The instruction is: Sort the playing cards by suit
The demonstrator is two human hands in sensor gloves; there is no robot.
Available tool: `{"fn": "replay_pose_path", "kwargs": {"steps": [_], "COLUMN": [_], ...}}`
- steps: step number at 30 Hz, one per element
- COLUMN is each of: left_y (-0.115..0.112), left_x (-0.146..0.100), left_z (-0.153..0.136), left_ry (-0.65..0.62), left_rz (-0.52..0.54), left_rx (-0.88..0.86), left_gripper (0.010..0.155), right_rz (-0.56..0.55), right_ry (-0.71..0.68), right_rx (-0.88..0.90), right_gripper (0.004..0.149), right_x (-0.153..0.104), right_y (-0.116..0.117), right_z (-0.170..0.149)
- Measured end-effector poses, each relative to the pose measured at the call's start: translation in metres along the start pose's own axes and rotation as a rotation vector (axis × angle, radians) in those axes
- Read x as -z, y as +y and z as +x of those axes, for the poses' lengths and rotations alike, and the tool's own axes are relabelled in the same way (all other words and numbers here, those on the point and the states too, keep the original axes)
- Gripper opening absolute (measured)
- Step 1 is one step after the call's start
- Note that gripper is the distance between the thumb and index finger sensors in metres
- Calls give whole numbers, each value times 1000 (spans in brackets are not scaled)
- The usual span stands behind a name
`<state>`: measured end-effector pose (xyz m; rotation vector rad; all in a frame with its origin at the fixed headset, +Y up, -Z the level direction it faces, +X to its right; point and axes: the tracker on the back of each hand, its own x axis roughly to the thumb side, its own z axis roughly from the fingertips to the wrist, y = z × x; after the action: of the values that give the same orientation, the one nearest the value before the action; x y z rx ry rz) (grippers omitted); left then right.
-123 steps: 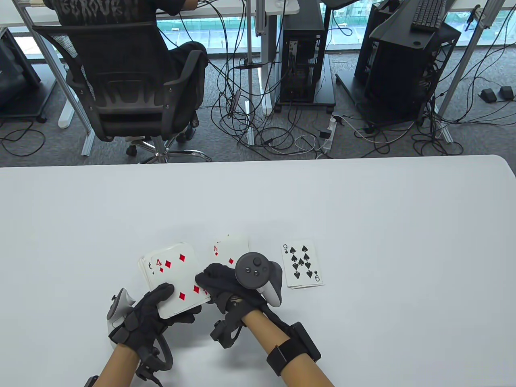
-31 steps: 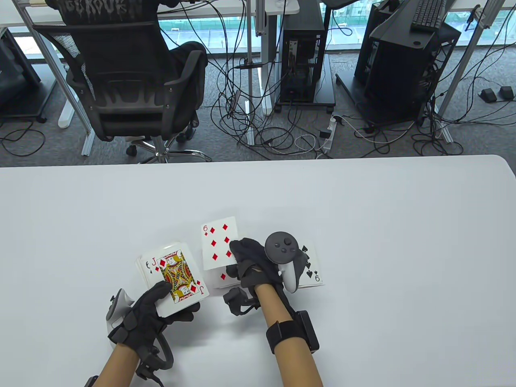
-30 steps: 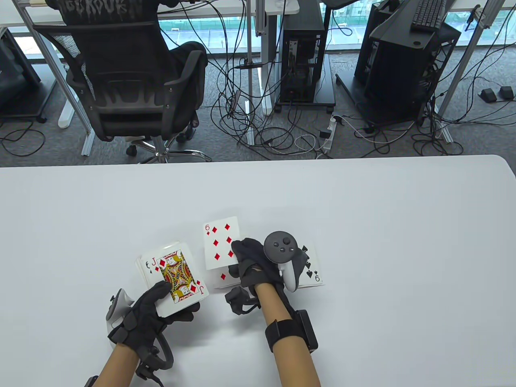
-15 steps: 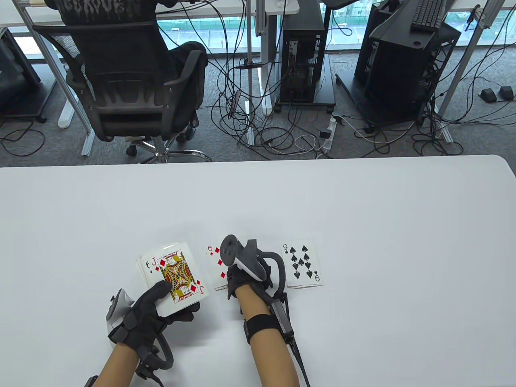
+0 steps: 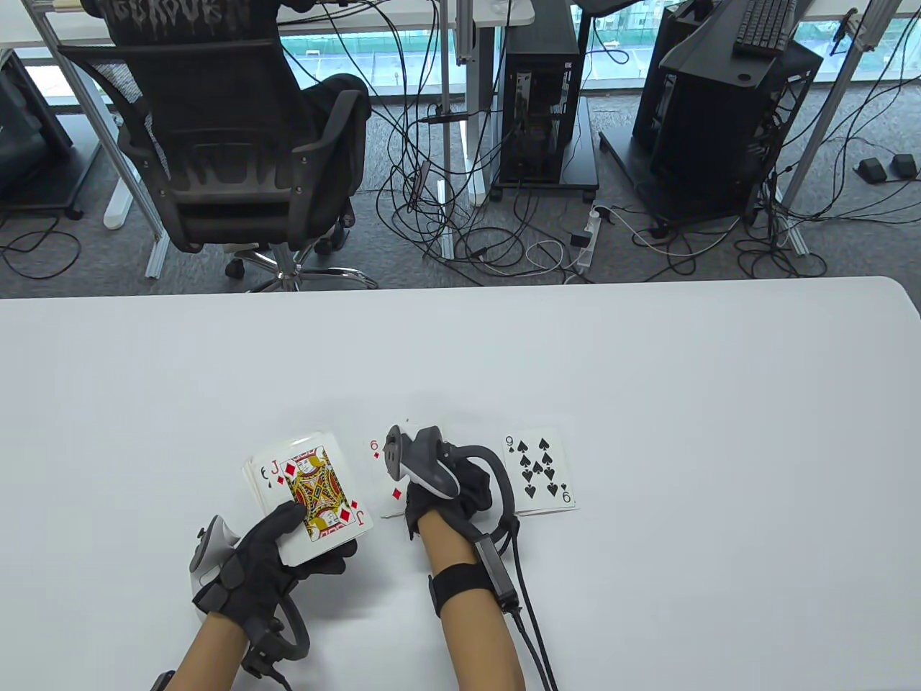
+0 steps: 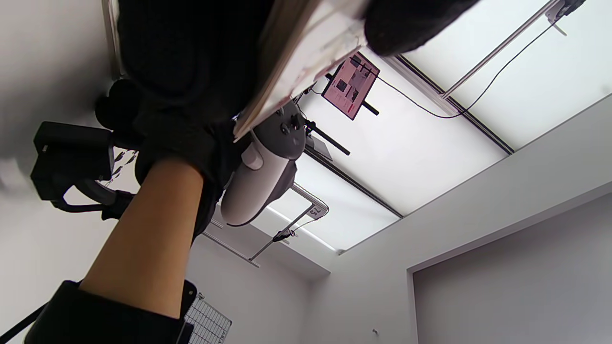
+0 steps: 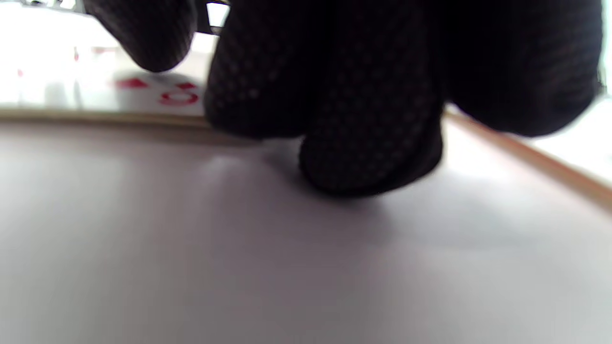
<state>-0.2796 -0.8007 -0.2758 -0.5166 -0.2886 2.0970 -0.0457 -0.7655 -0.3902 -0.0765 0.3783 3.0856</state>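
Note:
My left hand (image 5: 284,543) grips the face-up deck (image 5: 309,497) just above the table, jack of diamonds on top; the deck's edge (image 6: 291,67) also shows in the left wrist view. On the table to its right lies the diamonds pile (image 5: 383,479), six of diamonds uppermost. My right hand (image 5: 460,488) stands on its side at that pile's right edge, its tracker hiding the fingers. In the right wrist view the fingertips (image 7: 368,143) rest on the table against the pile's edge (image 7: 119,117), the thumb raised above the card. The spades pile (image 5: 540,471) shows a nine.
The white table (image 5: 647,396) stretches wide beyond and to the right of the piles. Past its far edge sit a person in a black office chair (image 5: 230,158), computer towers (image 5: 540,108) and loose cables on the floor.
My right hand carried the six of diamonds down onto the diamonds pile, then rolled onto its side and slid slightly left. The left hand and deck stayed still.

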Motion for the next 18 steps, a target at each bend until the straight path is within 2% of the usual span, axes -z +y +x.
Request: {"fn": "replay_pose_path", "kwargs": {"steps": [2,5,11,15,18], "left_y": [0,0,0,0,0], "left_x": [0,0,-1,-1,-1], "left_z": [0,0,-1,-2,-2], "left_ry": [-1,4,14,21,24], "left_rz": [2,7,13,15,14], "left_rx": [1,3,9,15,17], "left_gripper": [63,63,63,63,63], "right_rz": [-29,-105,-116,-131,-120], "right_ry": [-26,-140,-441,-546,-616], "right_rx": [110,308,710,785,800], "right_gripper": [60,61,58,56,60], "right_x": [-2,-13,-45,-66,-77], "right_y": [-7,-19,-28,-30,-31], "right_z": [-5,-8,-4,5,13]}}
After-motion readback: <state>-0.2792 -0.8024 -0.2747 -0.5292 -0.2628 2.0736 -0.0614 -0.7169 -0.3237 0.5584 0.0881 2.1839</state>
